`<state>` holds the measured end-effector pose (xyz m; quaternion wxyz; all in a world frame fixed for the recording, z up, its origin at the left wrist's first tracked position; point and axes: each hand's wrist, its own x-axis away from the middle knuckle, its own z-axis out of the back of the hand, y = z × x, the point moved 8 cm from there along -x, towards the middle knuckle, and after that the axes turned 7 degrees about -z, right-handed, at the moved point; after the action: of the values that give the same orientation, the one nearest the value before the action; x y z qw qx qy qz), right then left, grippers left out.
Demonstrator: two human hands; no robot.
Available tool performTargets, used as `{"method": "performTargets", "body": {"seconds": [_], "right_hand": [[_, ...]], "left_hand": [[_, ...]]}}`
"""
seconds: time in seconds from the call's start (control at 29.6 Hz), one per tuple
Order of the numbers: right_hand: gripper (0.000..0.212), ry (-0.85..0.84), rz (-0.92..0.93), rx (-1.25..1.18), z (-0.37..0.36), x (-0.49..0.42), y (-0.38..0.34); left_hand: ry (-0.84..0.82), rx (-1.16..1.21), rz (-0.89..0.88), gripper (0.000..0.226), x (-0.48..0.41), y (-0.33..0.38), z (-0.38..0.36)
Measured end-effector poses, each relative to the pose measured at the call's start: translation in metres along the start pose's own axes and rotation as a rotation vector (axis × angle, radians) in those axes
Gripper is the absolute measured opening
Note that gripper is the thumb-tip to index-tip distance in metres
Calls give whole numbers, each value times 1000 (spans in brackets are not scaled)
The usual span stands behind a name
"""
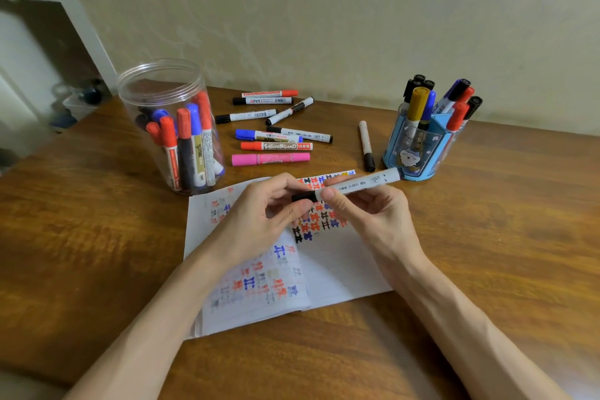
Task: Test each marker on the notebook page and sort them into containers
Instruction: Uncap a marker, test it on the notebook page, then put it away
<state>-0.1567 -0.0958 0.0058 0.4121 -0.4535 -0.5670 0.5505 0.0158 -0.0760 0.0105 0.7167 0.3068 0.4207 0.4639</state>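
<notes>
**Both hands clasp one white marker (360, 183) over the notebook (341, 266)**

On my feed the left hand (269, 221) pinches the black cap (303, 196) between thumb and fingertips. The right hand (373, 208) grips the white barrel, thumb in front. I cannot tell whether the cap is seated or parting. The marker hangs nearly level above the open notebook, its far end tipped up toward the blue pen holder (422, 153). That holder stands on the table (487, 237) to the right, packed with upright markers. The pages carry rows of red, blue and black test marks. A clear jar (168, 127) on the left holds red, blue and black markers. Between the containers lie loose markers (276, 117), with a pink marker (269, 159) nearest the notebook. One black-capped marker (367, 146) lies alone just beside the holder
</notes>
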Motion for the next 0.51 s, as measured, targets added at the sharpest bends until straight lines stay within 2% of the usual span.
{"method": "performTargets", "body": {"seconds": [0.17,0.34,0.4,0.51], "right_hand": [[30,83,-33,-18,26,-1,-6],[18,-58,50,369,8,-4,-4],[21,-134,102,494,-8,-3,-1],[34,-153,165,629,-25,1,0]], "left_hand": [[48,4,17,17,-1,-3,19],[234,243,52,21,2,-4,40],[287,274,42,26,3,1,43],[361,246,-9,26,12,13,54]]}}
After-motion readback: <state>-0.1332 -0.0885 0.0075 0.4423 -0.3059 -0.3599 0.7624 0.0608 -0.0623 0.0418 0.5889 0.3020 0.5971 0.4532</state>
